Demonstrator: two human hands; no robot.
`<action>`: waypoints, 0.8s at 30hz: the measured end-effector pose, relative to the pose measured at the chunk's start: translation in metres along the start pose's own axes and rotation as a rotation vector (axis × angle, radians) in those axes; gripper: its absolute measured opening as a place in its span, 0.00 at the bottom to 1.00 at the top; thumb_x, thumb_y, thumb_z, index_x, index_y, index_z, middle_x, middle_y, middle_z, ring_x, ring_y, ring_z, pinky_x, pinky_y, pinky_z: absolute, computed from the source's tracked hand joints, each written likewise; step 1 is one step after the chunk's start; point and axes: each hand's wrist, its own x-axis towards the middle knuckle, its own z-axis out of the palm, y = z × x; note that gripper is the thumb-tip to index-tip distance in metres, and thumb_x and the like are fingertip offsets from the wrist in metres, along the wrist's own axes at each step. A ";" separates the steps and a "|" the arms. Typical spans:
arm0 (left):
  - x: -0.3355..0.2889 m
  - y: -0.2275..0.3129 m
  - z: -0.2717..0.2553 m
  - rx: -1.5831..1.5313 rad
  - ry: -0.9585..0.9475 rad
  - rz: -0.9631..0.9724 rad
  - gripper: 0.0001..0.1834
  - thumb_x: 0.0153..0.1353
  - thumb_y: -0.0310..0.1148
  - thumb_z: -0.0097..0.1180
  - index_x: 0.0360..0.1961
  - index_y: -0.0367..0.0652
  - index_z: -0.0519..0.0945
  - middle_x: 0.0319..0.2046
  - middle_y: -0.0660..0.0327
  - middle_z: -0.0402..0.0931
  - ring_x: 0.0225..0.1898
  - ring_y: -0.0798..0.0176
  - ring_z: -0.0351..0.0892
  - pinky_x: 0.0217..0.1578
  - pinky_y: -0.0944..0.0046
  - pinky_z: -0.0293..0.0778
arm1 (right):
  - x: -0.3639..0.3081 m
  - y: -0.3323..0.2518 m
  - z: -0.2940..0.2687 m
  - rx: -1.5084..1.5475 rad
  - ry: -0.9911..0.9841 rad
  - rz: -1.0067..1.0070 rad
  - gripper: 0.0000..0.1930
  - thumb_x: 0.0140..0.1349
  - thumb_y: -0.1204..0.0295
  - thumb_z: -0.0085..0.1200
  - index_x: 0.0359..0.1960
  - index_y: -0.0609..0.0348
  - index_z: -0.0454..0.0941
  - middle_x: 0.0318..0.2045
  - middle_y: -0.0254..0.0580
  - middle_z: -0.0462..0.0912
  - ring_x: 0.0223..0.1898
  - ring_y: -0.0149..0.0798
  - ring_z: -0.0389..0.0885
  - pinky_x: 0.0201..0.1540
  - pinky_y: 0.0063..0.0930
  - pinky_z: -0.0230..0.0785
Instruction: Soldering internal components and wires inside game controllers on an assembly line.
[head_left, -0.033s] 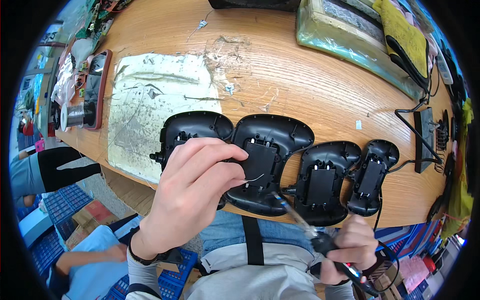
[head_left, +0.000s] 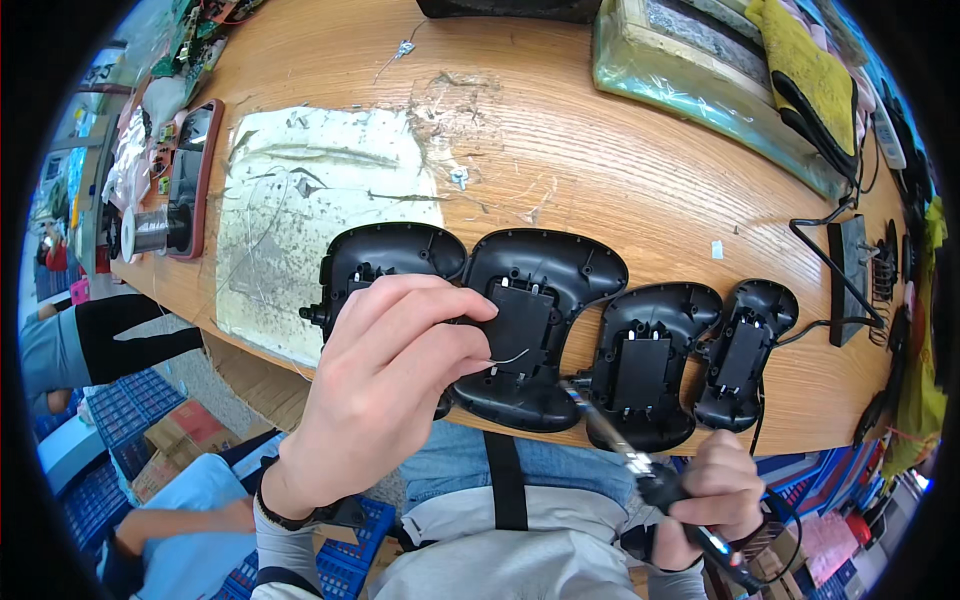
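Note:
A row of black plastic game controller shells (head_left: 520,405), inner side up with battery compartments, lies along the table's near edge. Over the second shell from the left, my left hand (head_left: 385,365) pinches a thin solder wire (head_left: 511,358) between thumb and finger. The wire's bent free end reaches over the compartment near a small metal contact. My right hand (head_left: 715,500) is closed round the handle of a soldering iron (head_left: 625,450). Its tip points up and left, close to the gap between the second and third shells; I cannot tell whether it touches either.
A wire spool (head_left: 148,232) and a red-edged phone (head_left: 195,180) lie at the left, beside a stained white sheet (head_left: 320,170). An iron stand (head_left: 850,280) with a coil is at the right. A yellow cloth (head_left: 812,80) lies at the far right. Another person's arm (head_left: 175,528) shows lower left.
My right hand has drawn the soldering iron slightly to the right, its tip moving away from the second shell. My left hand and the wire have stayed in place.

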 end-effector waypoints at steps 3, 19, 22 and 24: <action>0.007 0.003 0.004 -0.024 -0.006 -0.002 0.09 0.37 0.20 0.60 0.23 0.38 0.75 0.35 0.60 0.77 0.39 0.53 0.73 0.39 0.60 0.69 | -0.010 -0.004 0.003 -0.018 0.420 0.089 0.13 0.44 0.65 0.57 0.24 0.54 0.64 0.14 0.31 0.61 0.16 0.29 0.55 0.25 0.29 0.46; 0.033 0.027 0.039 0.041 -0.016 0.081 0.10 0.36 0.23 0.62 0.24 0.43 0.77 0.37 0.64 0.77 0.43 0.58 0.72 0.39 0.63 0.62 | 0.002 0.009 -0.013 0.030 0.399 0.168 0.13 0.46 0.69 0.59 0.27 0.60 0.67 0.13 0.36 0.68 0.13 0.29 0.61 0.20 0.26 0.52; 0.035 0.028 0.041 0.076 -0.010 0.095 0.11 0.35 0.23 0.61 0.25 0.43 0.78 0.38 0.64 0.77 0.43 0.59 0.72 0.38 0.63 0.62 | 0.003 0.013 -0.017 0.051 0.396 0.152 0.12 0.45 0.70 0.59 0.25 0.61 0.68 0.13 0.36 0.67 0.12 0.30 0.61 0.18 0.25 0.52; 0.036 0.029 0.040 0.090 -0.018 0.094 0.11 0.35 0.23 0.61 0.25 0.43 0.78 0.38 0.64 0.77 0.43 0.59 0.72 0.38 0.63 0.62 | 0.005 0.015 -0.017 0.070 0.378 0.154 0.12 0.44 0.70 0.59 0.24 0.62 0.69 0.14 0.37 0.67 0.11 0.30 0.61 0.17 0.24 0.51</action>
